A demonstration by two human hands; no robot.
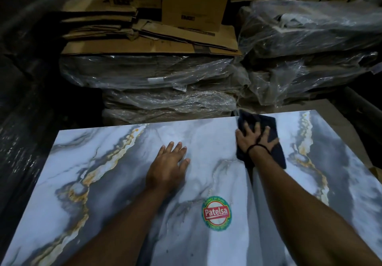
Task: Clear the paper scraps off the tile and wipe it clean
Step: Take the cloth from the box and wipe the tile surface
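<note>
Two hands were laid on a large marbled tile [128, 183], which was streaked in grey, white and gold. The left hand [168, 167] was pressed flat and open on the tile's bare surface, fingers spread, above and to the left of the round Patelsa sticker [216, 211]. The right hand [253, 139] was spread palm-down on a dark cloth [270, 133], which was held against the tile near its far edge, up and to the right of the sticker; the fingers were splayed over the cloth rather than curled around it. A dark band [258, 148] was worn at the right wrist. No paper scraps could be made out on the visible part of the tile. Beyond the tile's far edge, stacks wrapped in clear plastic [157, 75] were seen, with flattened cardboard [148, 42] laid on top and cardboard boxes [194, 1] stood behind. More plastic-wrapped bundles [310, 44] were piled to the right of these.
</note>
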